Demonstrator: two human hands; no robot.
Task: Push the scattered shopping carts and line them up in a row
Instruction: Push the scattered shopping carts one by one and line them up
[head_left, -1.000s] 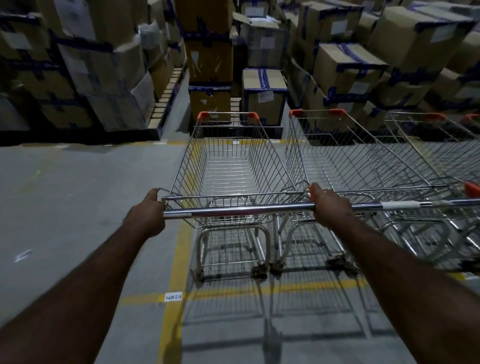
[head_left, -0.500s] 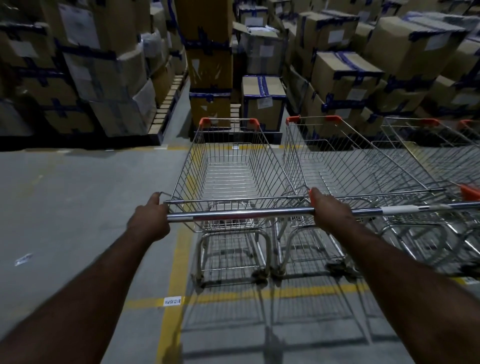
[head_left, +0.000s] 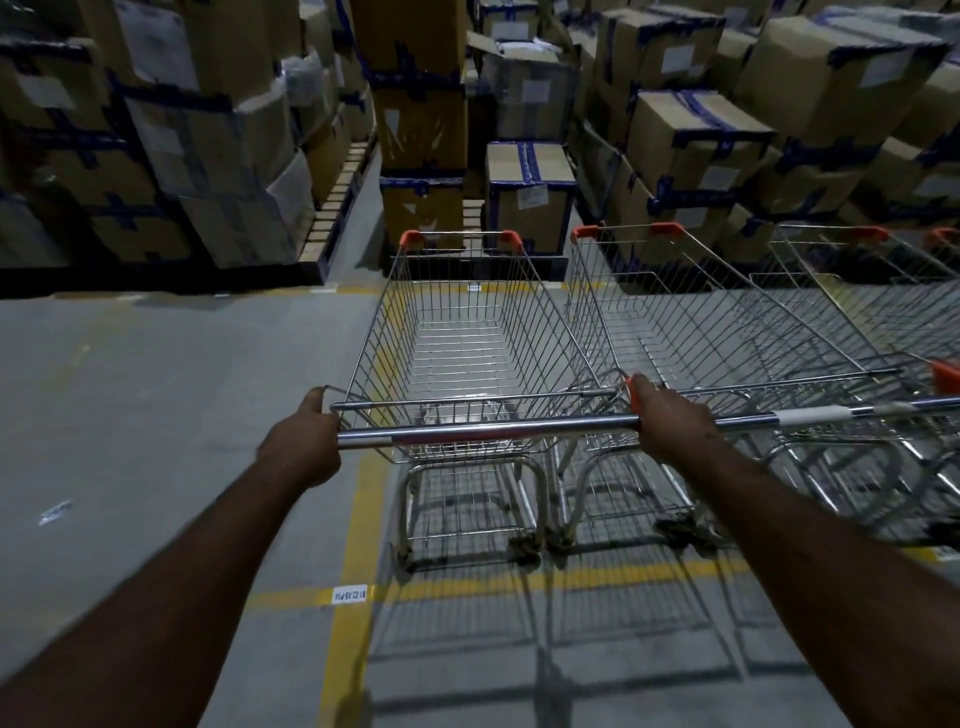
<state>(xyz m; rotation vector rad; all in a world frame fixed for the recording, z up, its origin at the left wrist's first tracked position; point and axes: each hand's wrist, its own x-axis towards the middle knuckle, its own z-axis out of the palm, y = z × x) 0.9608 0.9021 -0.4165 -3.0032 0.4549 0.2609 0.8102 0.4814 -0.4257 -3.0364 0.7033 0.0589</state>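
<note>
Right, the person has both hands on the handle bar (head_left: 488, 431) of the leftmost shopping cart (head_left: 457, 358). The left hand (head_left: 304, 441) wraps the bar's left end. The right hand (head_left: 667, 421) clenches round its right end, just where the neighbouring cart (head_left: 675, 312) has its own bar.

The held cart stands on the grey floor (head_left: 156, 389), side by side with that neighbour and very close to it. Its nose points towards the stacked cardboard boxes (head_left: 530, 192), and its rear wheels sit just beyond the yellow floor line (head_left: 597, 577). A third cart (head_left: 857, 291) stands further right.

I'd judge this to be the lining-up step, nearly done for this cart. The next move calls for a short, straight nudge until the orange front corners sit level with the neighbour's. After that, the person lets go and fetches any loose cart, though none shows here.
</note>
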